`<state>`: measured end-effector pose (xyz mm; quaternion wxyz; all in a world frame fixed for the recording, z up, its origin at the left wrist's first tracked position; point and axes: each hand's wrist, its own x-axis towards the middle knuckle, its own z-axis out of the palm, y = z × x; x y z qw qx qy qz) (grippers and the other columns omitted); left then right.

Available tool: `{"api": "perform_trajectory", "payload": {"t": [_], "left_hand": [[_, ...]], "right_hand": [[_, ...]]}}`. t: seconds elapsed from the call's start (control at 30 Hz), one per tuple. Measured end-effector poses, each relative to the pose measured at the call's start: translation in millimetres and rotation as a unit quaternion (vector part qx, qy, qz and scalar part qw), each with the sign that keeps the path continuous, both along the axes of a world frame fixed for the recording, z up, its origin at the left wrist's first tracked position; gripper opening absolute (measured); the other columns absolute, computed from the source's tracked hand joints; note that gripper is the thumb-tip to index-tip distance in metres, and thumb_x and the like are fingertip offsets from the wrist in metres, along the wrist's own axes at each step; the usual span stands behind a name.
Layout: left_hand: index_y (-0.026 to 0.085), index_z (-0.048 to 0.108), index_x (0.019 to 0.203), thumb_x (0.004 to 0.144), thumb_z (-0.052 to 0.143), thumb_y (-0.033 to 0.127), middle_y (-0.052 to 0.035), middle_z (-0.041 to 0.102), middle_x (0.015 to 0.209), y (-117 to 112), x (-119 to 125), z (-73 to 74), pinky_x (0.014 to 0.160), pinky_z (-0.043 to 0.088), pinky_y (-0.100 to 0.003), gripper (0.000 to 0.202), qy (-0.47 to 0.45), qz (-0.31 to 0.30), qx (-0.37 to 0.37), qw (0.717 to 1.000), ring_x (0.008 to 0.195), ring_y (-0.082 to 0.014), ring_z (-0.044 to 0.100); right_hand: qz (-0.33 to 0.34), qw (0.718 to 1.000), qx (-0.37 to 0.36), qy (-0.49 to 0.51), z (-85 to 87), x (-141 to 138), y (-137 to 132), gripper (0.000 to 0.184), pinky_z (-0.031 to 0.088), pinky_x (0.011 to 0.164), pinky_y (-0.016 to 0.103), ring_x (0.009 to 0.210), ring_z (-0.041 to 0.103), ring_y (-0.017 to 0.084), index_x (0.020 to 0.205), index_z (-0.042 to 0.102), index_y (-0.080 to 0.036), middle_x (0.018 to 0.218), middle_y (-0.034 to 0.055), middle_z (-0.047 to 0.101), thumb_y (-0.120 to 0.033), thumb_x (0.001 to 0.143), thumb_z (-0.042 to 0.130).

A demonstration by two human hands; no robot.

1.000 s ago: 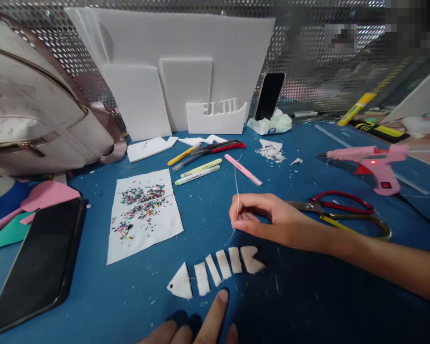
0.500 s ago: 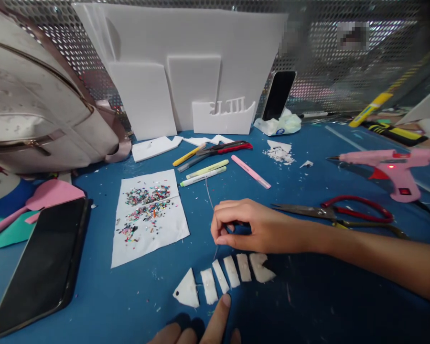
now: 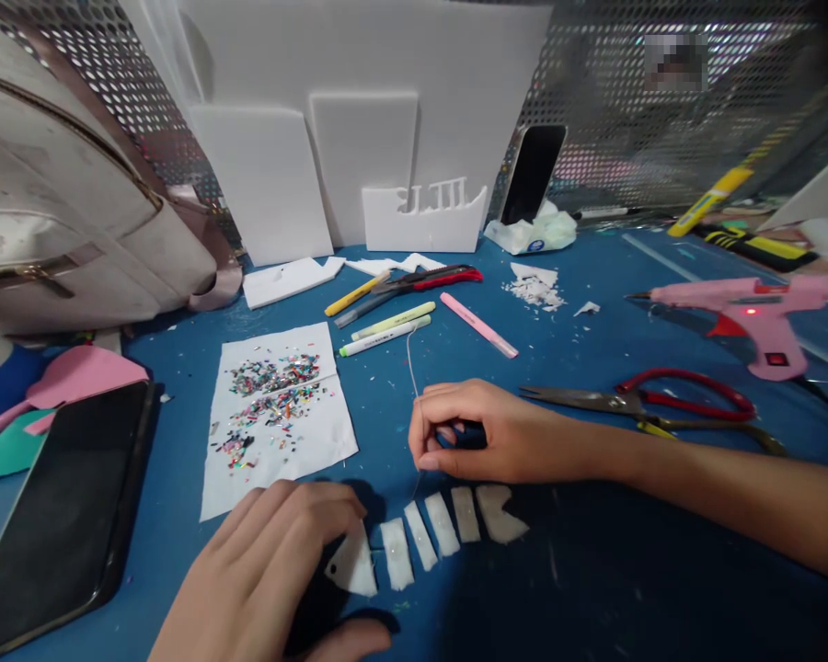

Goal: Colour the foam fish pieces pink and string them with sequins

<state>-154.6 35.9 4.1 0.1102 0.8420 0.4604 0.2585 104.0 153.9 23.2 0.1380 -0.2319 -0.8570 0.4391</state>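
A fish made of white foam pieces lies on the blue table: a triangular head (image 3: 356, 568) with a black eye dot, several narrow body strips (image 3: 396, 554), and a notched tail (image 3: 500, 515). My right hand (image 3: 459, 432) pinches a thin clear thread (image 3: 414, 368) just above the strips; one end runs down toward the thin strip, the other up toward the markers. My left hand (image 3: 276, 561) is open around the head, fingertips at its upper edge and the thumb apart below. Whether those fingertips press on the head, I cannot tell.
Colourful beads lie on a white paper (image 3: 213, 487) to the left, near a black phone (image 3: 62, 487). Markers (image 3: 386, 336) and a cutter (image 3: 448, 276) are behind. At right are scissors (image 3: 580, 398) and a pink glue gun (image 3: 765, 313). Foam boards (image 3: 255, 184) stand at the back.
My left hand has moved from below the strips, where a finger pointed at them, up and left around the fish's head. My right hand stays on the thread. The view has shifted slightly.
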Motion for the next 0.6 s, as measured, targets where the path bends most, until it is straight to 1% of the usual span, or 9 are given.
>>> {"api": "perform_trajectory", "payload": {"t": [0.07, 0.17, 0.3, 0.4, 0.5, 0.6], "left_hand": [[0.031, 0.055, 0.112, 0.085, 0.068, 0.06, 0.0003, 0.074, 0.1, 3, -1, -0.2, 0.073, 0.058, -0.033, 0.042, 0.005, 0.008, -0.02, 1.0, 0.087, -0.0233, 0.072], [0.032, 0.054, 0.113, 0.088, 0.067, 0.054, 0.0013, 0.073, 0.099, 3, -4, -2.5, 0.073, 0.056, -0.031, 0.035, 0.005, 0.002, -0.037, 0.999, 0.085, -0.022, 0.071], [0.032, 0.054, 0.114, 0.089, 0.068, 0.05, 0.0, 0.072, 0.1, 3, -6, -3.3, 0.075, 0.056, -0.031, 0.034, -0.006, 0.0, -0.056, 0.998, 0.087, -0.0224, 0.07], [0.032, 0.053, 0.115, 0.089, 0.069, 0.047, -0.0001, 0.072, 0.101, 3, -5, -3.4, 0.074, 0.056, -0.031, 0.034, -0.014, -0.001, -0.068, 0.998, 0.086, -0.0223, 0.07], [0.031, 0.053, 0.108, 0.087, 0.072, 0.044, 0.0008, 0.072, 0.101, 4, -4, -3.9, 0.075, 0.055, -0.03, 0.03, -0.037, -0.006, -0.078, 0.996, 0.087, -0.0211, 0.07], [0.029, 0.051, 0.098, 0.086, 0.074, 0.042, 0.0006, 0.072, 0.1, 4, -3, -4.2, 0.074, 0.055, -0.029, 0.029, -0.051, 0.003, -0.086, 0.995, 0.086, -0.0202, 0.07]], "right_hand": [[-0.001, 1.0, -0.02, 0.007, 0.2, 0, 2, 0.009, 0.042, 0.069, 0.023, 0.073, 0.05, 0.011, 0.088, 0.067, -0.015, 0.084, -0.0004, 0.062, -0.022, 0.092, 0.065], [-0.001, 0.999, -0.043, 0.021, -0.6, 1, 4, 0.012, 0.041, 0.066, 0.023, 0.071, 0.048, 0.011, 0.086, 0.068, -0.014, 0.081, -0.0004, 0.062, -0.025, 0.092, 0.067], [-0.004, 0.998, -0.06, 0.027, -3.0, 2, 6, 0.016, 0.041, 0.065, 0.023, 0.071, 0.048, 0.011, 0.087, 0.069, -0.014, 0.081, 0.0004, 0.063, -0.029, 0.092, 0.067], [-0.004, 0.998, -0.064, 0.023, -3.6, 2, 6, 0.016, 0.041, 0.066, 0.024, 0.071, 0.048, 0.011, 0.087, 0.069, -0.014, 0.081, 0.0005, 0.063, -0.03, 0.092, 0.068], [-0.016, 0.998, -0.064, 0.019, -0.4, 0, 4, 0.015, 0.041, 0.064, 0.023, 0.069, 0.047, 0.011, 0.087, 0.07, -0.014, 0.08, 0.0002, 0.062, -0.029, 0.092, 0.068], [-0.021, 0.998, -0.035, 0.042, 6.5, -7, -5, 0.011, 0.042, 0.063, 0.022, 0.068, 0.05, 0.01, 0.086, 0.069, -0.015, 0.08, 0.0002, 0.063, -0.024, 0.092, 0.068]]}}
